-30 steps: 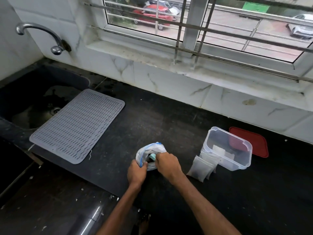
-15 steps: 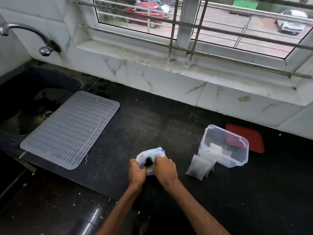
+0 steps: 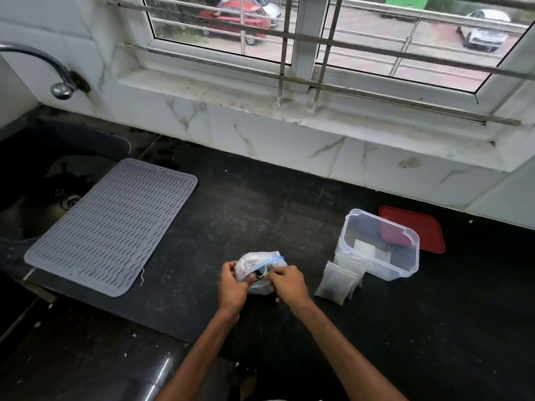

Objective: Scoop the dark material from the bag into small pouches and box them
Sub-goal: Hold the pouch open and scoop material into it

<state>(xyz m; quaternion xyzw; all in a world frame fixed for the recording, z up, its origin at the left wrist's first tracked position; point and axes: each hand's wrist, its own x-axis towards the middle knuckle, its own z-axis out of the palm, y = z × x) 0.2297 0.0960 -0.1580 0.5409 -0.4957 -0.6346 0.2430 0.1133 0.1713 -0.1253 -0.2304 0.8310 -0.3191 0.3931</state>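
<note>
fingers [image 3: 229,267] of left hand [image 3: 232,289] and right hand [image 3: 290,285] pinch the crumpled clear bag [image 3: 254,259], blue-zipped, dark inside.

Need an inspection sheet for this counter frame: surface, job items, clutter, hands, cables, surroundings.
Surface: black countertop, dusty, with pale specks.
Job's things: clear zip bag near centre, teal item inside; small pouches with dark fill beside the open clear box; red lid flat behind the box.
Clutter: grey ribbed mat overhanging the sink.
Hands: left hand and right hand both pinch the bag's mouth.
Cables: nothing seen.
Surroundings: tap over the sink, tiled wall, barred window.
</note>
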